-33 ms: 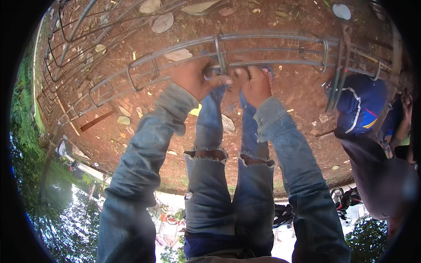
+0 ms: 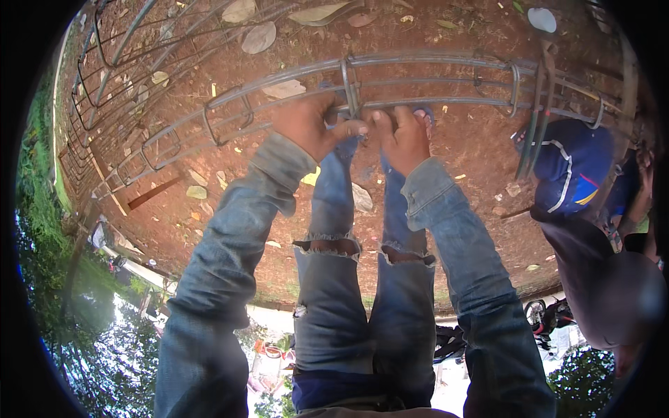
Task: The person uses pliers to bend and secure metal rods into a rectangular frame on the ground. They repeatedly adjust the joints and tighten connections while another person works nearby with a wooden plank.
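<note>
Ground: leaf-strewn red soil [image 2: 488, 167]. Rebar frame [image 2: 352, 90] lies at twelve o'clock; left hand [image 2: 306, 125] clamped on lower bar [image 2: 453, 99]; right hand [image 2: 407, 141], hold cannot be determined.

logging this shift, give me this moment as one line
left grip: holding metal frame; right grip: beside hoop, contact unclear; person: at right

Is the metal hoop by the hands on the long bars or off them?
On: the hoop crosses the upper and lower long bars, close beside the left hand.
</note>
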`<state>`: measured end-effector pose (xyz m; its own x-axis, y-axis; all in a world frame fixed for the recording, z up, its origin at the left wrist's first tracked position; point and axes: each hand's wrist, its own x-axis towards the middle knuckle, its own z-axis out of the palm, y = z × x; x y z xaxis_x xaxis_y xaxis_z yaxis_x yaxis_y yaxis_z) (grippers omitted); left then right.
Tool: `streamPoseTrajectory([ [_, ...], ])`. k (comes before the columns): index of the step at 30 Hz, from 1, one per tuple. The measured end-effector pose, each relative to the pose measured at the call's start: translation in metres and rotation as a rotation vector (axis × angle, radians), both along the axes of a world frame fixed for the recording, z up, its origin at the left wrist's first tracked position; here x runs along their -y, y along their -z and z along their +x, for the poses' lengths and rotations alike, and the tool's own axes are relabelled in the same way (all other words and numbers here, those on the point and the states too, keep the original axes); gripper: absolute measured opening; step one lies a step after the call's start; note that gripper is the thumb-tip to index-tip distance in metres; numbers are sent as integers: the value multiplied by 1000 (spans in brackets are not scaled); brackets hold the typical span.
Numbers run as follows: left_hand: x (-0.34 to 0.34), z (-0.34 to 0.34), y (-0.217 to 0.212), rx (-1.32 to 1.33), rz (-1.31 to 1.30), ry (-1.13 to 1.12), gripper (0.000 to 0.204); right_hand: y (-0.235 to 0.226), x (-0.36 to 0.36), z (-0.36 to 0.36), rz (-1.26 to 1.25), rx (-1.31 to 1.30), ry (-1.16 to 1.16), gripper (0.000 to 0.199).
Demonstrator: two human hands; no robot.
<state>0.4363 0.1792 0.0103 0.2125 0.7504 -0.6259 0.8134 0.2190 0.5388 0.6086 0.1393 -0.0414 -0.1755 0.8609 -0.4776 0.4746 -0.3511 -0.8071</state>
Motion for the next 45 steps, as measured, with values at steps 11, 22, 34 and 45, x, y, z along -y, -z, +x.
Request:
streamPoseTrajectory([
  [11, 0, -3, 10, 12, 71, -18, 49, 3, -6, 5, -13, 177, -101, 28],
  [22, -17, -18, 9, 173, -36, 125, 42, 35, -21, -3, 271, -303, 32, 23],
  [34, -20, -2, 25, -334, -72, 192, 25, 25, -9, 0, 319, -22, -17, 25],
  [45, -53, -17, 26, 225, -637, -285, 28, 8, -17, 3, 480, 180, -211, 23],
])
